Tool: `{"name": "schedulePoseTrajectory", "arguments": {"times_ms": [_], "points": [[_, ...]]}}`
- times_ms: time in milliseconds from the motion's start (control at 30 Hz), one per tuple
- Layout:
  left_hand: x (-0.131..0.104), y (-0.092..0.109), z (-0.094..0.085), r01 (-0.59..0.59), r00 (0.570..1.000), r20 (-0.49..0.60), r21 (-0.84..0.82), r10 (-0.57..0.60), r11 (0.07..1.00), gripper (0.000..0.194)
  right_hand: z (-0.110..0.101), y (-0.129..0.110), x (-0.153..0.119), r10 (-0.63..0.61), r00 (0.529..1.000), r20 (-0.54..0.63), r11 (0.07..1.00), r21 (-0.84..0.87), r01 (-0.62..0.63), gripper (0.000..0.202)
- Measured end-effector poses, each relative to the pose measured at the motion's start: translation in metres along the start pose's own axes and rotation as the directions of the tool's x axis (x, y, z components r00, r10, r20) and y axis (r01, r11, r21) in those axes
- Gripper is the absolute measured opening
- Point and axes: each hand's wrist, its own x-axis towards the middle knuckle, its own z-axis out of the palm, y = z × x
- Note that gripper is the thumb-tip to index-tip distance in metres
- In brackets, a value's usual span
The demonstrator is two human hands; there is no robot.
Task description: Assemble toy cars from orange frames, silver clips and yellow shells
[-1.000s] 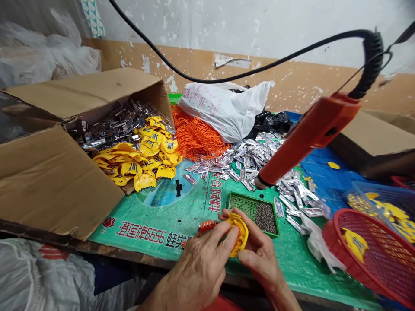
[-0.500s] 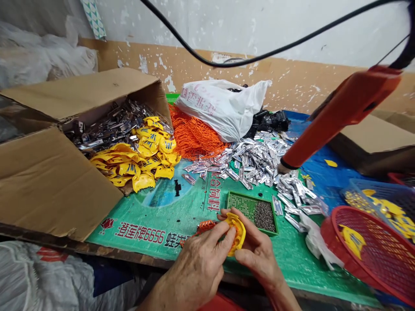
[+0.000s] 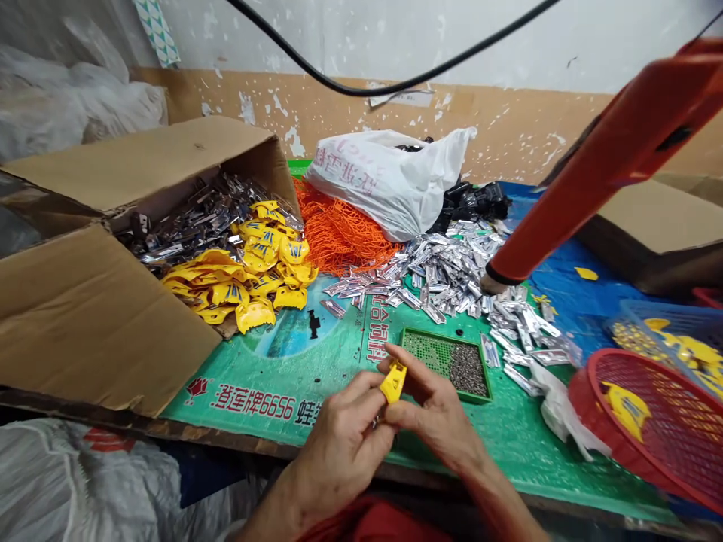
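Observation:
Near the table's front edge, a small yellow plastic piece point(image 3: 394, 382) is held between both hands. My left hand point(image 3: 344, 444) has its fingers closed on the piece's left side. From the right, my right hand point(image 3: 437, 414) pinches it between thumb and fingers. Something small and shiny shows below the piece, mostly hidden by the fingers. Just behind my right hand lies a green tray point(image 3: 491, 385) of small metal pins. Yellow printed parts point(image 3: 257, 312) spill from a cardboard box point(image 3: 102, 301) at the left.
Silver metal strips point(image 3: 452, 267) are heaped mid-table beside orange netting point(image 3: 333, 233) and a white bag point(image 3: 384, 181). A red electric screwdriver point(image 3: 593, 173) hangs at the right, above a red basket point(image 3: 587, 399) and a blue basket point(image 3: 638, 312). A black cable crosses above.
The yellow piece has been turned, so it looks narrower, and the orange part beside my left hand no longer shows. The view has shifted slightly; the screwdriver appears larger and nearer.

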Motion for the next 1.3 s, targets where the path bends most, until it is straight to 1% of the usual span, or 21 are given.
{"name": "schedulePoseTrajectory", "arguments": {"times_ms": [67, 100, 133, 200, 233, 267, 300, 333, 433, 567, 667, 767, 900, 967, 1033, 1100, 1167, 1200, 1233, 1267, 1300], "points": [[0.002, 0.0, -0.009, 0.162, 0.987, 0.034, -0.184, -0.159, 0.969, 0.015, 0.0, -0.008, 0.008, 0.035, 0.996, 0.086, 0.999, -0.011, -0.034, 0.054], [0.003, -0.001, -0.013, 0.236, 0.972, 0.063, -0.293, -0.228, 0.926, 0.015, 0.0, -0.011, 0.011, 0.045, 0.992, 0.121, 0.999, 0.0, -0.045, 0.05], [0.003, -0.003, -0.016, 0.309, 0.95, 0.103, -0.409, -0.294, 0.858, 0.015, 0.001, -0.014, 0.014, 0.054, 0.988, 0.143, 0.998, 0.014, -0.057, 0.048], [0.004, -0.008, -0.021, 0.429, 0.895, 0.19, -0.615, -0.404, 0.661, 0.02, 0.004, -0.018, 0.019, 0.077, 0.986, 0.147, 0.996, 0.039, -0.084, 0.046], [0.005, -0.011, -0.022, 0.466, 0.866, 0.224, -0.685, -0.446, 0.56, 0.025, 0.006, -0.02, 0.021, 0.092, 0.985, 0.143, 0.994, 0.044, -0.099, 0.045], [0.005, -0.013, -0.022, 0.484, 0.842, 0.243, -0.734, -0.481, 0.476, 0.028, 0.008, -0.022, 0.023, 0.106, 0.984, 0.142, 0.993, 0.045, -0.113, 0.043], [0.006, -0.016, -0.022, 0.486, 0.826, 0.246, -0.767, -0.507, 0.419, 0.031, 0.01, -0.023, 0.025, 0.117, 0.983, 0.144, 0.991, 0.043, -0.124, 0.042], [0.007, -0.019, -0.022, 0.481, 0.815, 0.243, -0.789, -0.526, 0.382, 0.032, 0.011, -0.024, 0.026, 0.124, 0.981, 0.147, 0.991, 0.035, -0.131, 0.041], [0.007, -0.027, -0.018, 0.465, 0.794, 0.236, -0.829, -0.56, 0.31, 0.032, 0.013, -0.024, 0.028, 0.117, 0.98, 0.161, 0.993, -0.007, -0.117, 0.038], [0.006, -0.035, -0.013, 0.461, 0.763, 0.244, -0.855, -0.599, 0.238, 0.034, 0.011, -0.02, 0.025, 0.111, 0.976, 0.187, 0.993, -0.07, -0.1, 0.035], [0.007, -0.035, -0.012, 0.47, 0.765, 0.276, -0.857, -0.582, 0.211, 0.036, 0.01, -0.015, 0.023, 0.098, 0.979, 0.181, 0.992, -0.096, -0.082, 0.033], [0.01, -0.03, -0.012, 0.506, 0.768, 0.324, -0.836, -0.552, 0.213, 0.033, 0.008, -0.011, 0.021, 0.075, 0.981, 0.179, 0.99, -0.128, -0.053, 0.032], [0.012, -0.023, -0.012, 0.554, 0.75, 0.356, -0.799, -0.558, 0.234, 0.027, 0.006, -0.01, 0.019, 0.031, 0.978, 0.206, 0.977, -0.212, 0.014, 0.027], [0.012, -0.023, -0.011, 0.57, 0.741, 0.367, -0.786, -0.562, 0.24, 0.023, 0.004, -0.01, 0.018, 0.005, 0.977, 0.214, 0.97, -0.24, 0.047, 0.025], [0.012, -0.023, -0.009, 0.586, 0.732, 0.384, -0.776, -0.563, 0.233, 0.022, 0.003, -0.009, 0.018, -0.034, 0.978, 0.207, 0.946, -0.309, 0.098, 0.025], [0.012, -0.023, -0.005, 0.597, 0.721, 0.394, -0.771, -0.57, 0.223, 0.024, 0.002, -0.009, 0.015, -0.074, 0.975, 0.209, 0.892, -0.423, 0.158, 0.027], [0.013, -0.023, -0.002, 0.595, 0.717, 0.394, -0.775, -0.575, 0.211, 0.026, -0.001, -0.013, 0.008, -0.128, 0.97, 0.208, 0.802, -0.553, 0.225, 0.026], [0.013, -0.022, 0.0, 0.591, 0.717, 0.393, -0.78, -0.575, 0.204, 0.027, -0.004, -0.017, 0.004, -0.192, 0.964, 0.181, 0.742, -0.616, 0.264, 0.025], [0.013, -0.022, 0.002, 0.586, 0.718, 0.391, -0.786, -0.576, 0.197, 0.028, -0.009, -0.023, -0.001, -0.293, 0.947, 0.129, 0.669, -0.68, 0.3, 0.026], [0.013, -0.021, 0.004, 0.583, 0.717, 0.391, -0.79, -0.577, 0.188, 0.028, -0.017, -0.03, -0.006, -0.424, 0.904, 0.047, 0.588, -0.745, 0.315, 0.031], [0.013, -0.021, 0.005, 0.58, 0.714, 0.39, -0.794, -0.582, 0.18, 0.028, -0.029, -0.04, -0.01, -0.58, 0.813, -0.054, 0.502, -0.809, 0.305, 0.037]]}}
